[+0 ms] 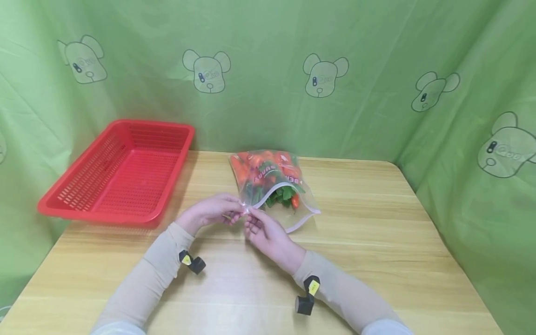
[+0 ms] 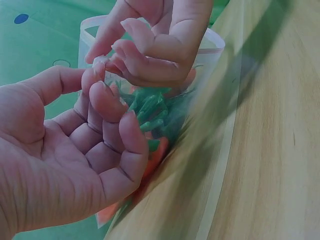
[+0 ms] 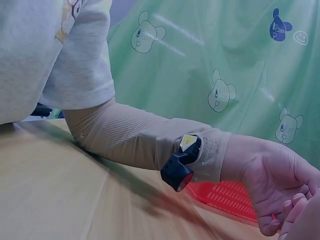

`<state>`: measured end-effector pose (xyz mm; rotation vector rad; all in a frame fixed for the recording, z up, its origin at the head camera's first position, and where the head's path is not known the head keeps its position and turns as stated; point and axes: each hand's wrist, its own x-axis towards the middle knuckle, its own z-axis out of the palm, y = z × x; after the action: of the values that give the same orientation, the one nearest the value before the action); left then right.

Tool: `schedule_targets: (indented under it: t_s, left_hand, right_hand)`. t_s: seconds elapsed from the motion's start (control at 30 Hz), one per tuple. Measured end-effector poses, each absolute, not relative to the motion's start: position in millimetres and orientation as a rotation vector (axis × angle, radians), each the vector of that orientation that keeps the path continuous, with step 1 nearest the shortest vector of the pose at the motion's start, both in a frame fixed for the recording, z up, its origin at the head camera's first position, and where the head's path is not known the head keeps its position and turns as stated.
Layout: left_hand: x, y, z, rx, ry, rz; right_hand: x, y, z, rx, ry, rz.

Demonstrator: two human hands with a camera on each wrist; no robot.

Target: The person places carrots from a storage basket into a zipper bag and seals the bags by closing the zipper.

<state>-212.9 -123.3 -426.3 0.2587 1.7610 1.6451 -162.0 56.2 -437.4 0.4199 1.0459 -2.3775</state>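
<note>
One bag (image 1: 272,184) of orange and green veg lies mid-surface (image 1: 377,242), mouth partly open. Two hands at its near corner: left hand (image 1: 209,211) and right hand (image 1: 268,235), each grip pinching the rim. One red basket (image 1: 121,172) sits left of the bag, well apart.

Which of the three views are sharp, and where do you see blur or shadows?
Head view: sharp and evenly lit, with soft shadows under the red basket and the forearms on the table. Left wrist view: both hands are fairly clear, but the clear bag and the wood grain are smeared. Right wrist view: the sleeve and wrist device are sharp, the tabletop blurred and dim.
</note>
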Motion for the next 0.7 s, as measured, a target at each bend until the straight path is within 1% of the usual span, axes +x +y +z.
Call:
schedule_targets:
  t_s: [0.7]
  left_hand:
    - [-215.6, -127.0, -419.6, 0.228, 1.835, 1.805]
  right_hand:
    - [-175.1, 43.9, -429.8, 0.473, 0.965, -2.508]
